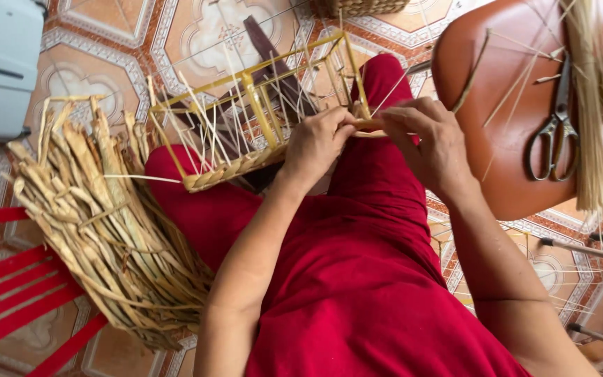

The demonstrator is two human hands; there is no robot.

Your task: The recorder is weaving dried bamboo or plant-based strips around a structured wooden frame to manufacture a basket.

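Light, rigid wire frame [259,105] resting on red lap, left hand [317,143] and right hand [427,143] fingers pinching a soft, pliable strand [370,126] at its corner; best gripped by corner bars.

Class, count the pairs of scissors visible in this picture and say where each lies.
1: the scissors lie on the brown chair seat at the right, beside pale straw; others may be hidden.

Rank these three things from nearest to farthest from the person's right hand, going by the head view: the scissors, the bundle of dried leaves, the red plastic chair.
From the right hand:
1. Scissors, to its right on the brown stool.
2. Bundle of dried leaves, across the lap on the left.
3. Red plastic chair, at the lower left edge, beyond the bundle.
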